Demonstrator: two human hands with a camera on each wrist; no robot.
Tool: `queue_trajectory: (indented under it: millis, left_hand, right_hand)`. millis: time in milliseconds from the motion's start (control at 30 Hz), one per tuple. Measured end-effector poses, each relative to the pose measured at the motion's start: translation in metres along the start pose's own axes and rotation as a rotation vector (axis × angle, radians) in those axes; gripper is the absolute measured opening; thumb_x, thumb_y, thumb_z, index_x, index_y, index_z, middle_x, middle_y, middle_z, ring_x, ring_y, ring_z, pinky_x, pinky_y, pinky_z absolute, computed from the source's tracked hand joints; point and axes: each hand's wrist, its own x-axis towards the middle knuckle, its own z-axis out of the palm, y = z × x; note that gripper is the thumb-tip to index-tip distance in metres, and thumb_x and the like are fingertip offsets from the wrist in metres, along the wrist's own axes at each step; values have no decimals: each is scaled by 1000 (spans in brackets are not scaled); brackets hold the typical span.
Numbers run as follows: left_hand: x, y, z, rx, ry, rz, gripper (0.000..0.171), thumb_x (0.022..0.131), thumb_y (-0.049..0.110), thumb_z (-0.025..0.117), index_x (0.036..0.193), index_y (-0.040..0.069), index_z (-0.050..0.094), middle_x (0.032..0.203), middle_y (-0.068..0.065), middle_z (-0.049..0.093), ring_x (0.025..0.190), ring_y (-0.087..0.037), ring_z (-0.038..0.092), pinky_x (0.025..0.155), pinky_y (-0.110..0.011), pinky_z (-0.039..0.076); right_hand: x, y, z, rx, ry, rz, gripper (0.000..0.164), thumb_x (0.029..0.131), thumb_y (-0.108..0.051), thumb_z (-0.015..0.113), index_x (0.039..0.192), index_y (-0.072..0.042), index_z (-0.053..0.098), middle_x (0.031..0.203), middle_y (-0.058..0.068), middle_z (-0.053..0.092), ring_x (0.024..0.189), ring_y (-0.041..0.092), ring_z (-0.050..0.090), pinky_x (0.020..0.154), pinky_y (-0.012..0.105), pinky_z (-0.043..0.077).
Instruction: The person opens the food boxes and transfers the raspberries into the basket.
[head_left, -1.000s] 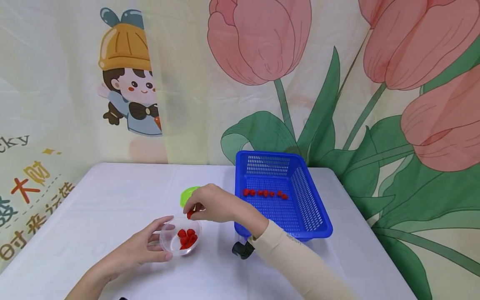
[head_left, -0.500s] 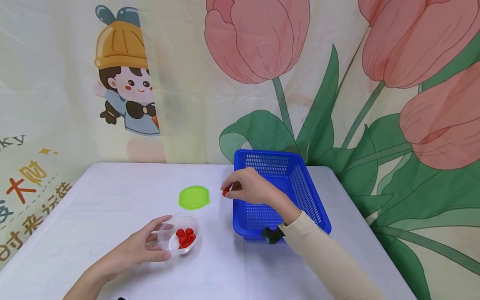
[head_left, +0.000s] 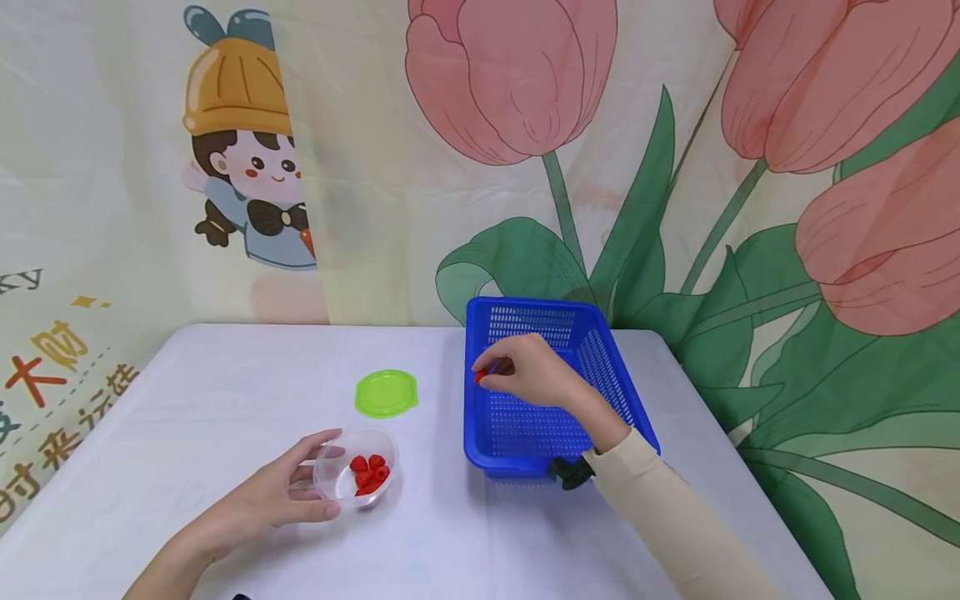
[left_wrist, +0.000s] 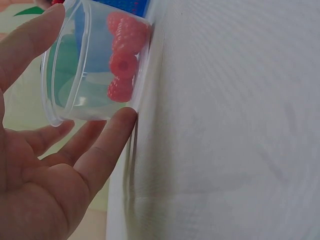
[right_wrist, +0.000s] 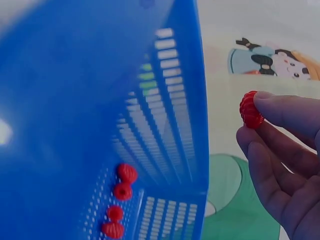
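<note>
Between thumb and fingertips, my right hand [head_left: 534, 372] pinches a red raspberry [right_wrist: 250, 110]. In the head view this hand is over the left part of a blue slotted basket [head_left: 472, 425]. Several more raspberries [right_wrist: 123, 191] lie on the basket floor in the right wrist view; in the head view the hand hides them. My left hand [head_left: 273, 497] holds a clear round plastic tub [left_wrist: 82, 70] from its left side, thumb on one side and fingers on the other. The tub stands on the table with several raspberries [head_left: 369, 475] at its bottom.
A bright green lid [head_left: 386, 393] lies flat on the white-covered table [head_left: 247, 392], behind the tub and left of the basket. A printed backdrop [head_left: 375, 167] with tulips and a cartoon figure rises behind the table's far edge.
My right hand has moved from above the tub rightward to the basket, carrying the raspberry and uncovering the green lid. My left hand stays at the tub. The view has shifted slightly.
</note>
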Motion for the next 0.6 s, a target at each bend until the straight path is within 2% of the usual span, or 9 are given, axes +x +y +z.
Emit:
queue_trajectory:
  millis: [100,333,600]
  left_hand:
    - [0,1,0,-4,1,-17,97,91,24,86,167,25,25,165,-14,40,144,-42,49,100,-20,52]
    - [-1,1,1,-6,-11,6,97,93,23,84,168,23,23,166,-17,38,143,-45,49,99,-21,53]
    - [0,-1,0,4,1,-8,97,92,24,85,167,24,24,165,-16,39,143,-43,50,98,-21,53]
  right_hand:
    - [1,7,-6,-3,6,22,20,97,-12,80,116,-9,81,106,1,78,90,14,73,80,23,60]
    - [4,23,-15,-50,2,70,19,97,-15,80,116,-13,82,108,0,79,90,13,72,79,25,59]
    - [-1,24,-17,-26,17,83,17,98,-14,79,114,-12,82,105,0,79,91,18,74,80,27,60]
